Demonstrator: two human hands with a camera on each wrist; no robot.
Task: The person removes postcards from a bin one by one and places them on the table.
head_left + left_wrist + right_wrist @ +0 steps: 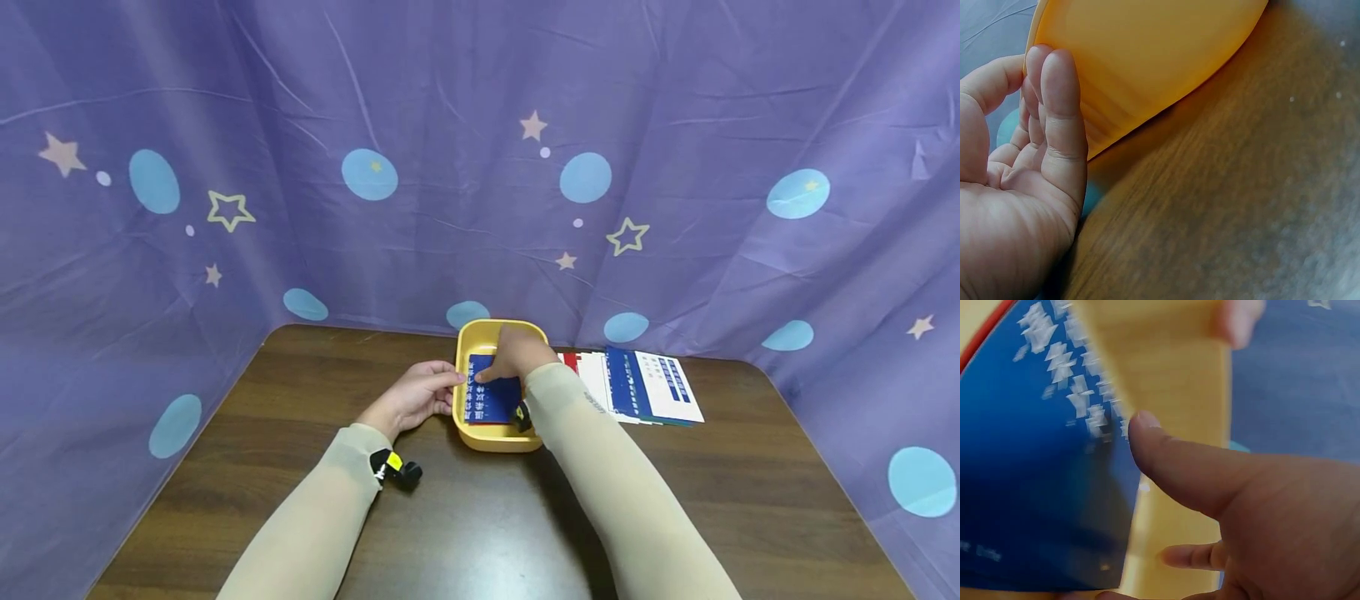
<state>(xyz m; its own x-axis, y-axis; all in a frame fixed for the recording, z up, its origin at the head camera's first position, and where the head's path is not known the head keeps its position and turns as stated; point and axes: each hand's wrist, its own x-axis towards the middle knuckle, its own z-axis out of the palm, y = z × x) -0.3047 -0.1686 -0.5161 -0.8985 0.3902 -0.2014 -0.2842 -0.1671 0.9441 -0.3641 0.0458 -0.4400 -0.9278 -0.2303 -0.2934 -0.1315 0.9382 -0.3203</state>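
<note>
A yellow plastic tub (501, 445) stands near the back of the table. My left hand (418, 395) pinches its left rim, thumb over the edge and fingers along the outer wall (1147, 56). Inside lies a dark blue card (495, 400) with white Chinese characters down one side; a red edge (985, 331) shows beneath it. My right hand (517, 354) reaches into the tub over the card. Its straight thumb (1179, 465) lies at the card's lettered edge, while other fingertips (1191, 556) spread beyond that edge. Part of the right hand's fingers is hidden in the head view.
Right of the tub, several cards and booklets (667, 387) in white, blue and red lie overlapping, partly behind the right sleeve (600, 450). A purple curtain (480, 167) with stars and blue ovals hangs behind and beside the dark wooden table (442, 533).
</note>
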